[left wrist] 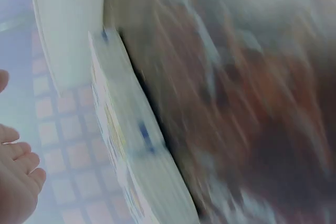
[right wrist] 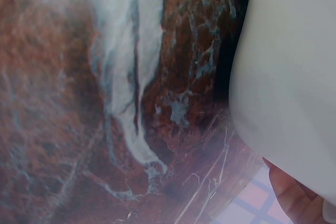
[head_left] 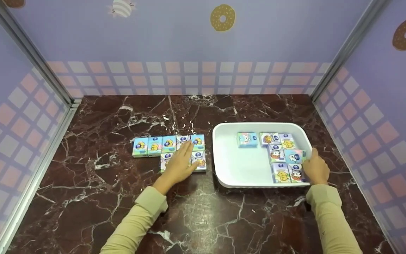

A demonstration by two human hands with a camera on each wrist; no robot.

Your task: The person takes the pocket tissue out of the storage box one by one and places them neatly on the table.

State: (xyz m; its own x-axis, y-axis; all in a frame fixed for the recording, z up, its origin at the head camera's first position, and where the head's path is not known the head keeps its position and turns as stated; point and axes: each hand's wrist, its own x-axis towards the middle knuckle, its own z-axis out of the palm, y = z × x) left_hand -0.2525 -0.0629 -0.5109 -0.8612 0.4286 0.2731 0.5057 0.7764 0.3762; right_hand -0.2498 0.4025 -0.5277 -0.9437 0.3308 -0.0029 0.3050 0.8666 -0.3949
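Observation:
Small printed packs (head_left: 155,146) lie in two touching rows on the dark marble table, left of a white bin (head_left: 248,178). Over the right part of these rows is the left hand (head_left: 179,165), fingers extended; whether it touches them cannot be told. In the left wrist view the hand (left wrist: 18,174) is beside the packs' pale sides (left wrist: 128,103). The right hand (head_left: 316,170) grips the bin's right rim, its fingers (right wrist: 294,195) under the edge in the right wrist view. Inside the bin, several packs (head_left: 280,173) are grouped at the right, and one pack (head_left: 247,139) lies apart near the back.
Purple walls (head_left: 174,42) with pink and white checks stand at the back and both sides. Small white flecks (head_left: 184,126) are on the marble table (head_left: 83,197) behind the packs. Metal frame strips (head_left: 26,38) run along the wall corners.

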